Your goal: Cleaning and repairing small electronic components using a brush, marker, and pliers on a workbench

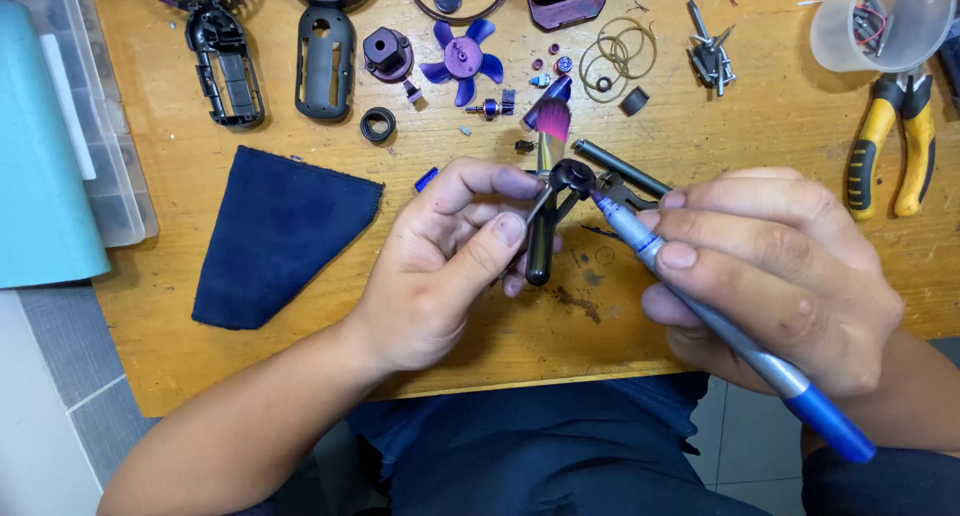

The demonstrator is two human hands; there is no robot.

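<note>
Above the wooden surface's (200, 376) near edge, left hand (440, 266) fingers pinch a small black round part (572, 178); right hand (770, 276) fingers grip a blue pen-like tool (700, 311), tip touching it. Fan pieces, including a blue impeller (463, 58), lie disassembled along the far edge.

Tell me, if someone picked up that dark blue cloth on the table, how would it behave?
The dark blue cloth would probably go limp and drape, since it lies flat with soft, uneven edges. It looks thin, so likely light for its size. Pushed along the wooden table, it would more likely bunch or slide than roll.
</note>
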